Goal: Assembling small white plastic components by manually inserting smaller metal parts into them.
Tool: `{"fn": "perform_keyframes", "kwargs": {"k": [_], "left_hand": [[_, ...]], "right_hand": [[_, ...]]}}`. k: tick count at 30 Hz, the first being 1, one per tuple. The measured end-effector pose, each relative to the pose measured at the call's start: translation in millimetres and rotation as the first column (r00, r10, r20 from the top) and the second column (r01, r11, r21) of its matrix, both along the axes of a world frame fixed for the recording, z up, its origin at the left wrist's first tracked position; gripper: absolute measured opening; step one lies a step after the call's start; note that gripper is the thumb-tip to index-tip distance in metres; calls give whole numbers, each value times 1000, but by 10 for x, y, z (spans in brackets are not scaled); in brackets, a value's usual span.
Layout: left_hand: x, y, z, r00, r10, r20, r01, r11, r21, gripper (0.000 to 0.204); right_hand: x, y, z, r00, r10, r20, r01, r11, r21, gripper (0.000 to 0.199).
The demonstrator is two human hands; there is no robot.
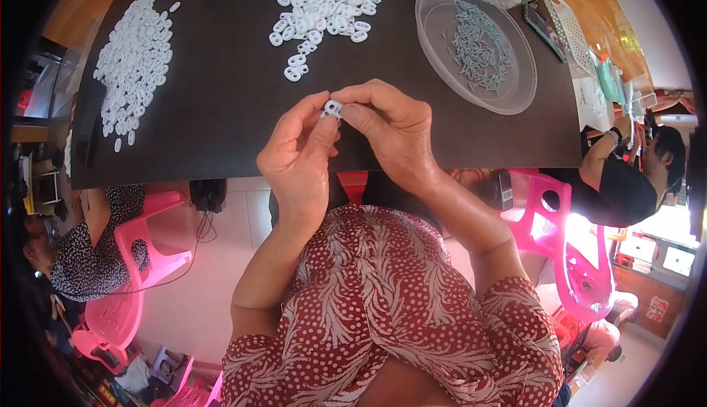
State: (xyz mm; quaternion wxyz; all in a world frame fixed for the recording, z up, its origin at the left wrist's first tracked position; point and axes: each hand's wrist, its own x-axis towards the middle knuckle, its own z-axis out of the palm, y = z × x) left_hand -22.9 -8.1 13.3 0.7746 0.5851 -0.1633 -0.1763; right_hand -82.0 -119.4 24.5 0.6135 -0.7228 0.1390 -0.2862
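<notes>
Over the near edge of the table, both hands meet at a small white oval plastic piece (333, 104) with holes through it. My left hand (297, 158) pinches it between thumb and fingertips from the left. From the right, the thumb and forefinger of my right hand (398, 132) are closed on the same piece. My fingertips hide part of it, so I cannot tell if anything smaller is held there. Just beyond my hands lies a loose heap of similar white two-holed pieces (324, 2), trailing toward me.
Another spread of white oval pieces (136, 57) covers the left of the dark table (213, 112). A clear round tub (524, 87) at right holds thin grey-green pieces (479, 46). A phone (545, 33) lies beyond it. People sit at both sides, near pink plastic chairs (129, 296).
</notes>
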Motion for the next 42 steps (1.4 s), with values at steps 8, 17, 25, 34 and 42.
{"fn": "perform_keyframes", "kwargs": {"k": [8, 17, 25, 34, 42], "left_hand": [[13, 18, -24, 1000, -21, 23, 19, 998, 55, 25], [22, -31, -25, 991, -55, -124, 38, 990, -132, 23], [-23, -32, -4, 977, -19, -212, -26, 977, -210, 17], [-58, -8, 66, 981, -6, -193, -35, 977, -210, 17], [-79, 30, 58, 987, -54, -150, 16, 971, -240, 21]], "right_hand": [[-27, -23, -27, 1000, 0, -23, -1, 999, -37, 12], [-81, -26, -23, 999, 30, -37, -36, 983, -182, 20], [-68, 22, -118, 997, -5, 81, 30, 951, -307, 30], [-74, 66, -88, 990, -37, 135, 83, 930, -359, 30], [-83, 90, -122, 980, -49, 191, 149, 820, -552, 32]]}}
